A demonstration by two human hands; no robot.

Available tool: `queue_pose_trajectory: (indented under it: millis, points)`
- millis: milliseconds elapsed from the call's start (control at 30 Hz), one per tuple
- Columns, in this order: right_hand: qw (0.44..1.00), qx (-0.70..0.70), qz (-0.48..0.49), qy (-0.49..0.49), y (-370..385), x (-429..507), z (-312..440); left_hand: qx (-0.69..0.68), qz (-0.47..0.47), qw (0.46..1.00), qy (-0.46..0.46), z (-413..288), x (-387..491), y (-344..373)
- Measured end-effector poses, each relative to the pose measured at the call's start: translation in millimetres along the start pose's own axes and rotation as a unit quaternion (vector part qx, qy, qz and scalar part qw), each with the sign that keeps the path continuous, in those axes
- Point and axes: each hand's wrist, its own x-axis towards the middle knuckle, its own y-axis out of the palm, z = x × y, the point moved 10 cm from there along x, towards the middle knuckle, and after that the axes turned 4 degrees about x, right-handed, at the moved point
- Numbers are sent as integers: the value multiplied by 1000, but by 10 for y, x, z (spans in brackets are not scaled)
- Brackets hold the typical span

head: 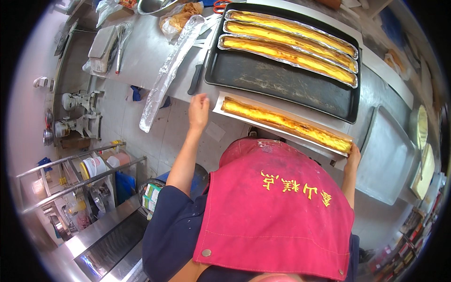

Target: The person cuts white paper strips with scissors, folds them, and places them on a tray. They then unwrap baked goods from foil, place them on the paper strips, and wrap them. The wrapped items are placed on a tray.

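A long golden baked pastry strip (pixel 282 123) lies on a narrow white paper-lined board (pixel 219 105) at the near edge of the steel table. My right hand (pixel 353 157) grips the board's right end, fingertips touching the pastry's end. My left hand (pixel 199 111), slightly blurred, is off the board's left end with loosely bent fingers and nothing visible in it. Just above it lies a black-handled knife (pixel 195 79). To its left, an empty long foil tray (pixel 165 77) juts over the table edge. Beyond the board, a dark baking tray (pixel 282 83) holds several similar strips in foil trays.
An electronic-looking scale (pixel 102 47), a whisk (pixel 121 46), a metal bowl (pixel 155 7) and red-handled scissors (pixel 221 6) are on the table (pixel 148 60). A pale metal tray (pixel 384 158) stands at right. A metal rack (pixel 84 183) is at lower left.
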Motion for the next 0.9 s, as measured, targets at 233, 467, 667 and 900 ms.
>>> queue_pose_trajectory:
  millis: [233, 467, 667, 900]
  points:
    - [995, 94, 26, -8, 110, -78, -38, 76, 43, 993, 84, -316, 199, 445]
    - [998, 60, 30, -1, 220, -192, 51, 69, 76, 986, 132, -237, 290, 471]
    - [1000, 5, 7, 3, 282, -336, 138, -40, 207, 978, -1, 229, 318, 568]
    - [1000, -3, -23, 1, 407, -621, 165, -167, 209, 961, -69, 402, 307, 587]
